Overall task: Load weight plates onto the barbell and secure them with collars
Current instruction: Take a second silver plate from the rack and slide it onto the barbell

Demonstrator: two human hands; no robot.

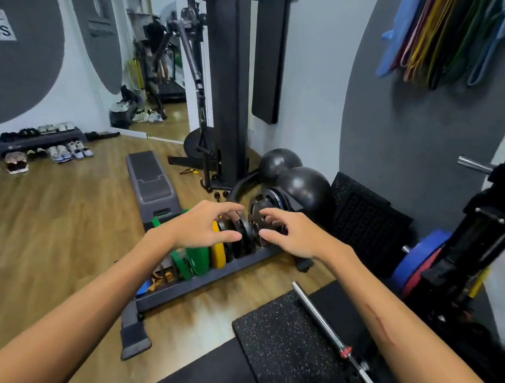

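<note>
We reach both hands toward the black plate (243, 234) standing on edge in the floor rack (209, 281). Left hand (204, 228) and right hand (290, 234) flank it, fingers spread, gripping nothing. Barbell (323, 322) lies near-right.

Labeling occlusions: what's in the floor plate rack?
In the plate rack: green plates, a yellow plate, black plates, all on edge. The left hand and right hand cover their tops.
</note>
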